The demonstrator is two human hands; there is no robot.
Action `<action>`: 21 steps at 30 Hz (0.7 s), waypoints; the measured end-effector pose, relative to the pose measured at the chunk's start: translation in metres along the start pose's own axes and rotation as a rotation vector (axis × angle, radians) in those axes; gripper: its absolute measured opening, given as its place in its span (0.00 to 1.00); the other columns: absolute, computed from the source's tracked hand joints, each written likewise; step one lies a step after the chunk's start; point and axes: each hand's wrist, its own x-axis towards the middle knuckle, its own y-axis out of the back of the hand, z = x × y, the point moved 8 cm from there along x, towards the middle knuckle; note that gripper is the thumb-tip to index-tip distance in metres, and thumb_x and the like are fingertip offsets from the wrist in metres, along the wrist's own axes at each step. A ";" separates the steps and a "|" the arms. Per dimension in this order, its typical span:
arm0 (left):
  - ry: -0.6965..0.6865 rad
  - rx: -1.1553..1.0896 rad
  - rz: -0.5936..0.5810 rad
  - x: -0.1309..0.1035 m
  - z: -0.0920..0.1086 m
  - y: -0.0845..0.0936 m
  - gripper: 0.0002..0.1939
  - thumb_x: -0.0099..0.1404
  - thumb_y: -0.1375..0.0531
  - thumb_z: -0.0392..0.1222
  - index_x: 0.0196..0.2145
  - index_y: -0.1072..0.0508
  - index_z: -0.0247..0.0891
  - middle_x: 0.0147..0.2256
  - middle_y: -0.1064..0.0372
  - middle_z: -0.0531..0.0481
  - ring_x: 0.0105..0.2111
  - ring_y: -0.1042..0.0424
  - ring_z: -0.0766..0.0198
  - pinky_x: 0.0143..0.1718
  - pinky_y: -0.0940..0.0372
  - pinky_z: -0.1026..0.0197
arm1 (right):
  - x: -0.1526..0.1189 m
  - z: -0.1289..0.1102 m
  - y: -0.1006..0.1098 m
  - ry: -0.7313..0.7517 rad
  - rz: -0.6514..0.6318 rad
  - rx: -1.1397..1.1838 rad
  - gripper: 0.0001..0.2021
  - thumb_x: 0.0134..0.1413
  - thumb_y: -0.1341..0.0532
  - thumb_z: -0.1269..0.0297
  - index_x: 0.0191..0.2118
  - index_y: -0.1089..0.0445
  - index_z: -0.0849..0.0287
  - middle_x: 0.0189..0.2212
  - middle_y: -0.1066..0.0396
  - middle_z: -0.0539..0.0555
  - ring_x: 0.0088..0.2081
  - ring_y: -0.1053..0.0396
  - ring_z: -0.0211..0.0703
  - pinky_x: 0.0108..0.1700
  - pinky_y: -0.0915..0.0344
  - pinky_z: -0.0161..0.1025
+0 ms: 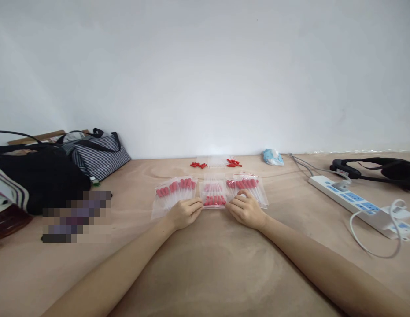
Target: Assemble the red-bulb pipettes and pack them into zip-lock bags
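Note:
Between my hands lies a middle clear bag (214, 201) with several red-tipped white sticks inside. My left hand (185, 213) has its fingers closed at the bag's left edge. At its right edge my right hand (246, 210) is curled, fingertips by the bag's corner. Fanned-out clear bags with red-tipped sticks lie on both sides, a left group (176, 188) and a right group (247, 184), partly covered by my hands. Behind the middle bag are more white sticks, with loose red pieces to the left (198, 165) and right (234, 163).
On the wooden table (205, 273), a black bag (39, 176) and striped bag (101, 156) stand left, near a blurred object (75, 218). A blue-white packet (273, 157), power strip (350, 200) with cables and black headset (376, 171) lie right. A wall rises behind.

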 end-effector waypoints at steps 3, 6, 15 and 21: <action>-0.010 -0.009 0.044 0.007 0.007 -0.002 0.08 0.62 0.49 0.32 0.36 0.30 0.34 0.34 0.28 0.45 0.32 0.28 0.64 0.33 0.32 0.64 | 0.004 0.001 -0.004 -0.044 0.005 0.030 0.11 0.55 0.50 0.72 0.26 0.34 0.60 0.18 0.36 0.48 0.24 0.40 0.34 0.39 0.49 0.39; -0.049 -0.021 0.065 0.015 0.017 -0.009 0.08 0.62 0.48 0.32 0.33 0.29 0.34 0.31 0.28 0.47 0.31 0.29 0.65 0.33 0.33 0.63 | 0.007 0.001 -0.006 -0.077 0.006 0.076 0.10 0.54 0.50 0.72 0.25 0.35 0.61 0.19 0.35 0.49 0.24 0.39 0.34 0.39 0.49 0.39; -0.175 0.077 0.113 0.028 0.031 -0.014 0.09 0.61 0.49 0.31 0.30 0.29 0.34 0.29 0.28 0.49 0.29 0.29 0.64 0.31 0.34 0.61 | 0.009 0.001 -0.002 -0.109 0.047 0.120 0.08 0.53 0.49 0.72 0.27 0.35 0.61 0.21 0.32 0.49 0.25 0.39 0.34 0.38 0.49 0.38; -0.289 0.151 0.180 0.028 0.042 -0.009 0.08 0.61 0.48 0.29 0.28 0.31 0.34 0.27 0.27 0.52 0.27 0.30 0.67 0.35 0.35 0.60 | 0.011 -0.009 0.004 -0.018 0.073 0.032 0.09 0.54 0.48 0.73 0.27 0.34 0.60 0.19 0.35 0.48 0.26 0.40 0.35 0.39 0.50 0.39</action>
